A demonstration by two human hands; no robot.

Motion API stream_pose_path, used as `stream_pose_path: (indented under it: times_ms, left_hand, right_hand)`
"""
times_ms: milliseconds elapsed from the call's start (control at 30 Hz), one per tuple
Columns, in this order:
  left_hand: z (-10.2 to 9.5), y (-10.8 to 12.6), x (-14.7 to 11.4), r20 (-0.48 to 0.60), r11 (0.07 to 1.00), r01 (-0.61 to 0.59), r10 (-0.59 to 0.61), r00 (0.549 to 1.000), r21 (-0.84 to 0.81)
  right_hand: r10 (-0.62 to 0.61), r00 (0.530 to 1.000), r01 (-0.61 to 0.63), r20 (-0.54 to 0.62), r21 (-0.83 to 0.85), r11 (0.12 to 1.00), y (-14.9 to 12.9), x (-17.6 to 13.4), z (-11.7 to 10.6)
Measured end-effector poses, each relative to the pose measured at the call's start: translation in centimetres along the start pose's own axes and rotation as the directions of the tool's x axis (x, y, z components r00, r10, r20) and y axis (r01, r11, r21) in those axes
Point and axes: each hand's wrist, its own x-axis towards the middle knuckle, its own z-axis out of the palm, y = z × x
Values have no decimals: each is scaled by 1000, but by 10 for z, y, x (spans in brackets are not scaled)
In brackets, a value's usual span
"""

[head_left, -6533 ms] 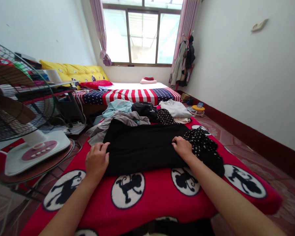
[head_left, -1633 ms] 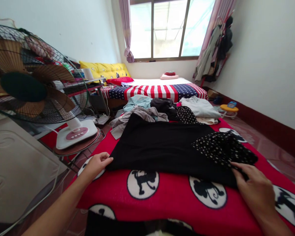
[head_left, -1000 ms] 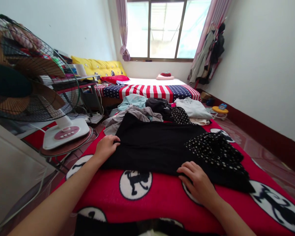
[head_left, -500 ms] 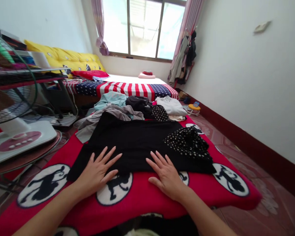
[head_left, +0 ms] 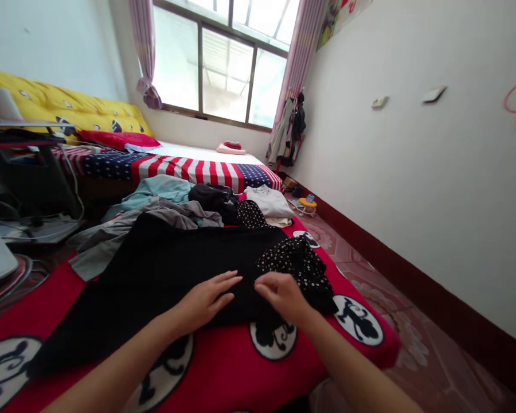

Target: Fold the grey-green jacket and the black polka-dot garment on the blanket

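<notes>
A black garment [head_left: 176, 258] with white-dotted black sleeves lies spread flat across a red blanket [head_left: 223, 367] printed with dark figures in white ovals. Over its near middle part is my left hand [head_left: 208, 301], open, fingers stretched to the right and thumb apart. Just right of it, my right hand [head_left: 281, 292] has its fingers curled in beside the near dotted sleeve [head_left: 298, 264]. Whether cloth is caught in those curled fingers is hidden. The other dotted sleeve [head_left: 251, 213] lies at the garment's far edge.
Beyond the garment lie a grey cloth [head_left: 107, 235], a teal cloth [head_left: 159, 192], a black bundle [head_left: 212, 198] and a white folded top [head_left: 269, 201]. A bed with a striped, starred cover [head_left: 184, 169] stands behind. A small yellow stool [head_left: 307, 203] is on the floor at right.
My hands have left their flat, spread pose at the near edge and come closer together over the garment. The right fingers have curled. The view has turned right.
</notes>
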Motion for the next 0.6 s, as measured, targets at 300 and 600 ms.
stream_pose_path:
  times_ms: [300, 600]
  left_hand:
    - [31, -8, 0, -15, 974, -46, 51, 999, 221]
    - [28, -2, 0, -28, 974, -27, 34, 999, 225]
  right_hand:
    - [641, 698, -676, -320, -591, 441, 114, 43, -115]
    - [399, 583, -758, -708, -299, 580, 105, 108, -224]
